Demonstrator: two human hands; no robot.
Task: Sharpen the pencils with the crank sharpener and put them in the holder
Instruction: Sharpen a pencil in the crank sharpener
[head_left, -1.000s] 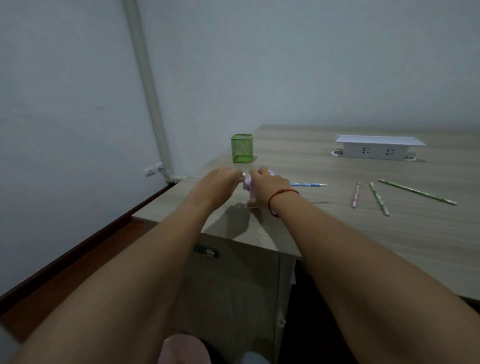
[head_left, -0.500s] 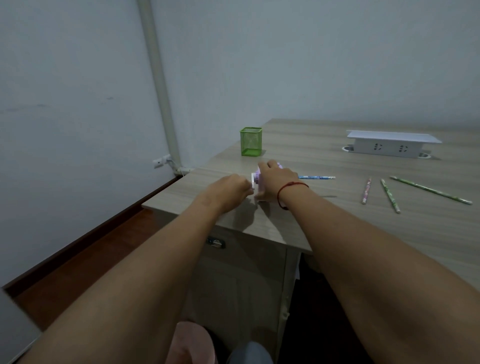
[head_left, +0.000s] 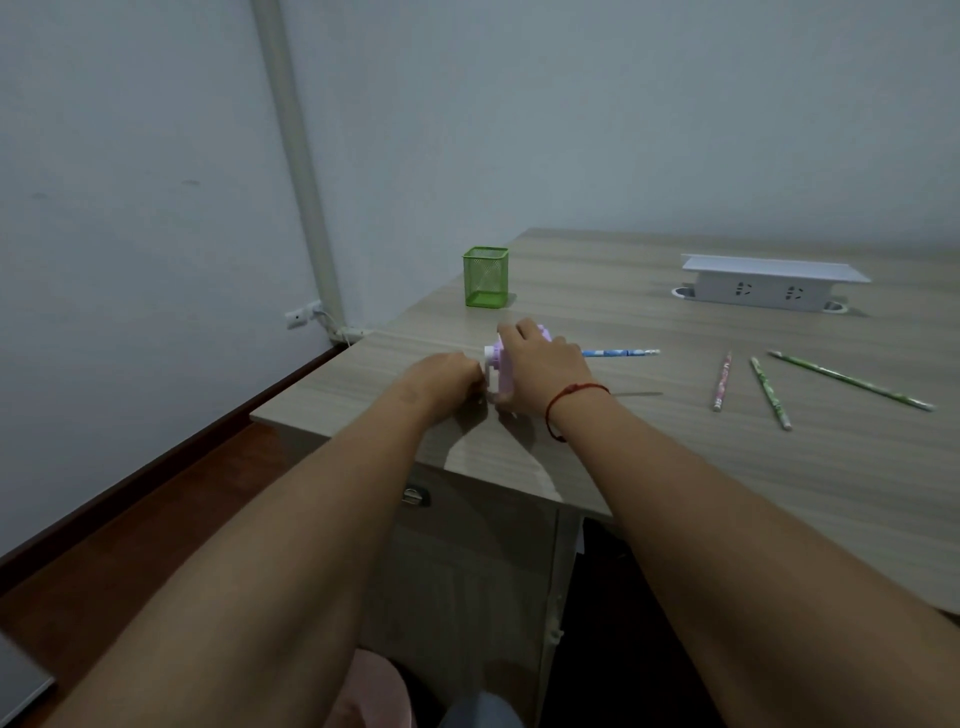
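Wooden desk (head_left: 675, 467), mid-frame: right hand (head_left: 540, 371) clamps the sharpener (head_left: 494, 371), light plastic that could skid, so press its body down. Left hand (head_left: 441, 376) curls at the crank end, grip hidden. Stiff, slim pencil (head_left: 621, 353) juts right; holder (head_left: 485, 277) stands above.

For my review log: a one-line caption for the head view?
Right hand grips the pink sharpener, blue pencil inserted; left hand at its crank end; green holder behind.
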